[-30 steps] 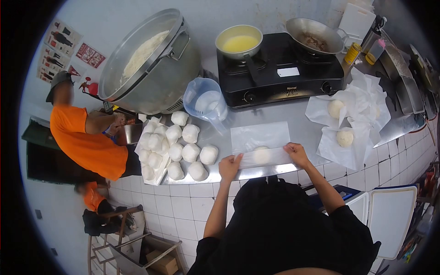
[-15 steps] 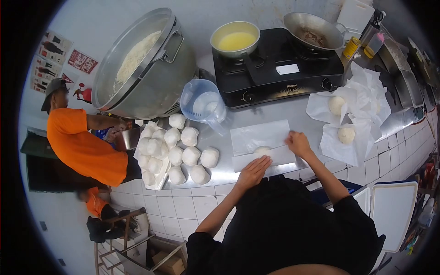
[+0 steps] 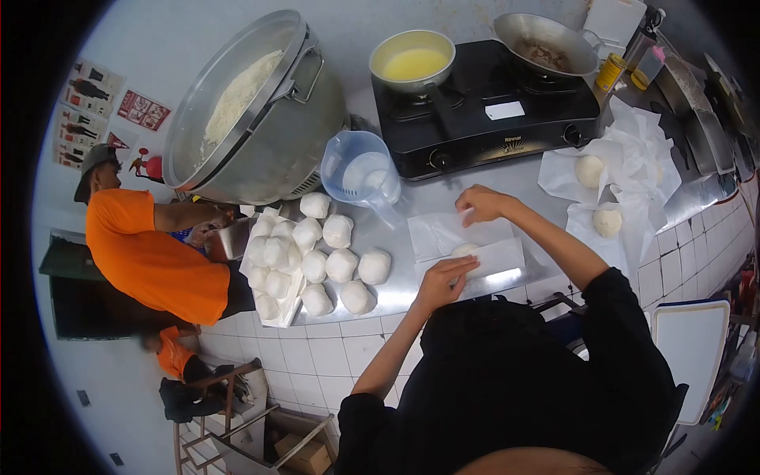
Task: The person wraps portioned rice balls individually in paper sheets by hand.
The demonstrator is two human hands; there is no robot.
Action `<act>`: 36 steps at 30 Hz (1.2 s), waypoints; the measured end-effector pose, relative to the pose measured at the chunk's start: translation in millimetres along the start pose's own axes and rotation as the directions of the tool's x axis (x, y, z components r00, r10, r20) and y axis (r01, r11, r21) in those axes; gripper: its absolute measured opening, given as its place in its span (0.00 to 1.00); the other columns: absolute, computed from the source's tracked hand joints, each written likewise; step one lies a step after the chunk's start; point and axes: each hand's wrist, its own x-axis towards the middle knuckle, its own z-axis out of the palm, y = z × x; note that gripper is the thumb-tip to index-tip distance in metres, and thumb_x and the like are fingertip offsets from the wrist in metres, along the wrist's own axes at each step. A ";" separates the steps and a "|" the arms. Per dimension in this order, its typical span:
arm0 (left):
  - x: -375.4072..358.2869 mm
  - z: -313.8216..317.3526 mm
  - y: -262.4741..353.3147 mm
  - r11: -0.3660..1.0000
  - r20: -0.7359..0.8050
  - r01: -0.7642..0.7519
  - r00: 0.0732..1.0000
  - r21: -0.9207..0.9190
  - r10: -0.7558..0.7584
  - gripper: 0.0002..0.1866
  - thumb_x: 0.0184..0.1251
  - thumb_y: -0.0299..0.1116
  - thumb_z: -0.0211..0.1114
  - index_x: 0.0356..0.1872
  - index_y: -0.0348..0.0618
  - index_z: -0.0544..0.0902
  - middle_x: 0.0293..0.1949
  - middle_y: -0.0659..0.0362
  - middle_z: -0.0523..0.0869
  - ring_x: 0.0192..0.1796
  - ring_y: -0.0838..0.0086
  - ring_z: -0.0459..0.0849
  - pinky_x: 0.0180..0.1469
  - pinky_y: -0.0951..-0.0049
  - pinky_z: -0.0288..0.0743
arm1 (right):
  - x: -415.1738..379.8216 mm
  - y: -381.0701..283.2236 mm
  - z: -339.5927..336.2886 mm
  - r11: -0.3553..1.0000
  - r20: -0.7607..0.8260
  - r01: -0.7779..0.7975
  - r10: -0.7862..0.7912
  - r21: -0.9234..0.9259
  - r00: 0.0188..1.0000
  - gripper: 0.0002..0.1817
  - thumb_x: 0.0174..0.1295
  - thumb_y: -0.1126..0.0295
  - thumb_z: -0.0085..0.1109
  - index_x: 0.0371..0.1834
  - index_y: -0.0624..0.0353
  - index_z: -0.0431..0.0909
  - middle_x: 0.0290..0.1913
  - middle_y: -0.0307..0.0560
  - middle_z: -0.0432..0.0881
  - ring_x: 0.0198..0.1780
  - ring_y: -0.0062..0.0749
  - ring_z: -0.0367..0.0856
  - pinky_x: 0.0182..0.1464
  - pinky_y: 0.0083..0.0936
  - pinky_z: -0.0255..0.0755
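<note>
A sheet of white wrapping paper point(image 3: 507, 255) lies on the steel counter in front of me, its near edge folded over a ball of white rice point(image 3: 465, 249) that shows only in part. My left hand point(image 3: 443, 283) rests on that near fold, fingers stretched out against the ball. At the sheet's far edge, my right hand point(image 3: 481, 204) has its fingers pinched on the paper. To the left sit several paper-wrapped balls point(image 3: 341, 265), some piled on a white tray point(image 3: 275, 315).
A blue measuring jug point(image 3: 360, 170) stands behind the wrapped balls, beside a large rice pot point(image 3: 277, 150). A gas stove point(image 3: 491, 119) bears a saucepan point(image 3: 412, 59) and a wok point(image 3: 546, 47). Rice balls on open papers point(image 3: 606, 223) lie right. A co-worker in orange point(image 3: 154, 245) stands left.
My right hand has moved left, from the sheet's right side to its far edge. My left hand stays on the near fold. The view has shifted slightly.
</note>
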 end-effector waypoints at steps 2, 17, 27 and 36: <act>1.1 -0.5 1.9 0.995 -0.045 0.074 0.996 -0.069 -0.077 0.19 0.61 0.17 0.60 0.51 0.46 0.88 0.55 0.54 0.88 0.59 0.63 0.85 0.63 0.66 0.77 | -22.3 -10.7 6.0 0.991 -0.098 0.111 -0.103 0.081 0.990 0.10 0.47 0.74 0.72 0.31 0.63 0.81 0.33 0.55 0.86 0.44 0.51 0.86 0.47 0.38 0.78; 4.8 -56.7 -11.2 0.895 -0.399 0.253 0.912 0.368 -0.094 0.19 0.53 0.24 0.68 0.49 0.48 0.83 0.57 0.52 0.80 0.59 0.53 0.75 0.58 0.54 0.69 | -99.1 -0.9 99.6 0.906 -0.326 0.257 -0.368 -0.336 0.871 0.16 0.54 0.80 0.58 0.46 0.56 0.85 0.61 0.42 0.84 0.64 0.35 0.81 0.64 0.30 0.77; -30.8 -31.9 -2.3 0.816 -0.517 0.285 0.856 0.503 0.019 0.21 0.50 0.17 0.60 0.47 0.45 0.83 0.51 0.53 0.85 0.51 0.54 0.83 0.54 0.57 0.73 | -95.4 9.4 107.4 0.889 -0.347 0.305 -0.422 -0.343 0.838 0.16 0.53 0.81 0.60 0.45 0.56 0.87 0.62 0.41 0.83 0.63 0.33 0.81 0.63 0.28 0.78; -60.2 36.5 -11.8 0.910 -0.263 0.133 0.964 0.392 -0.028 0.29 0.60 0.24 0.70 0.65 0.39 0.77 0.63 0.51 0.80 0.63 0.58 0.80 0.61 0.62 0.78 | -112.6 27.6 104.5 0.772 -0.375 0.379 -0.596 -0.510 0.710 0.12 0.57 0.74 0.61 0.44 0.59 0.85 0.60 0.47 0.83 0.63 0.39 0.82 0.61 0.33 0.80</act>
